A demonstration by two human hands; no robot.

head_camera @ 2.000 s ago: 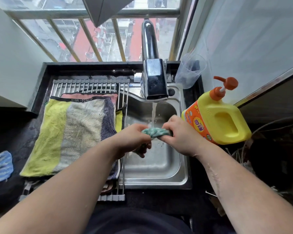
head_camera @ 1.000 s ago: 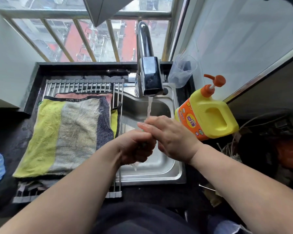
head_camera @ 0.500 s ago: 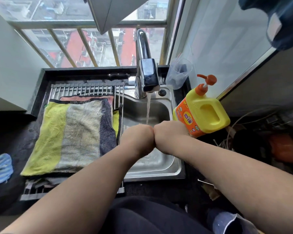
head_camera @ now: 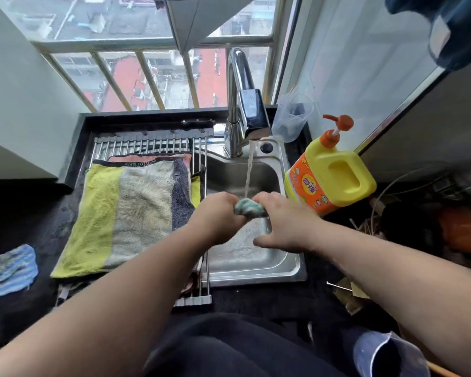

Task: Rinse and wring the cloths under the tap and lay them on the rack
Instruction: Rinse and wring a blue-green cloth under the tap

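Observation:
A small teal cloth (head_camera: 249,208), twisted into a tight roll, is held over the steel sink (head_camera: 256,270) right under the running tap (head_camera: 249,115). My left hand (head_camera: 218,216) grips its left end and my right hand (head_camera: 284,225) grips its right end. The water stream lands on the roll between my hands. A striped yellow, beige and grey towel (head_camera: 128,213) lies flat on the metal rack (head_camera: 147,144) left of the sink, with a pink cloth edge showing beneath it.
A yellow pump bottle of detergent (head_camera: 329,175) stands at the sink's right rim, close to my right hand. A clear plastic cup (head_camera: 292,118) sits behind it. A blue striped cloth (head_camera: 8,270) lies on the dark counter at far left.
My fists were pressed together below the stream, hiding the cloth. Now they have drawn apart slightly and the twisted teal roll shows between them under the water.

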